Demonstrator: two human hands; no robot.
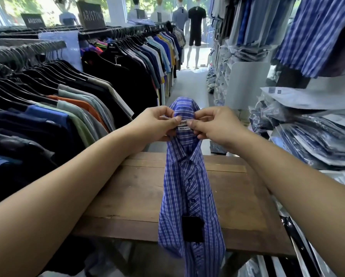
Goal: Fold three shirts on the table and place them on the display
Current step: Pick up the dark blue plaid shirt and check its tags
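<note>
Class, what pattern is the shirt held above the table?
Blue and white plaid shirt, head view.

You have open wood on the surface (127, 196) to the left and right of the shirt (189, 186). The shirt hangs over the middle from your left grip (157, 124) and right grip (215, 124), which both pinch the collar, and it falls past the near edge. On the left, a rack of hanging clothes (67, 100) crowds up to the surface's side. On the right, stacks of bagged shirts (311, 140) press close as well. Past the far edge, the aisle floor (187, 82) runs open between them to a mannequin (196, 35) far off.
</note>
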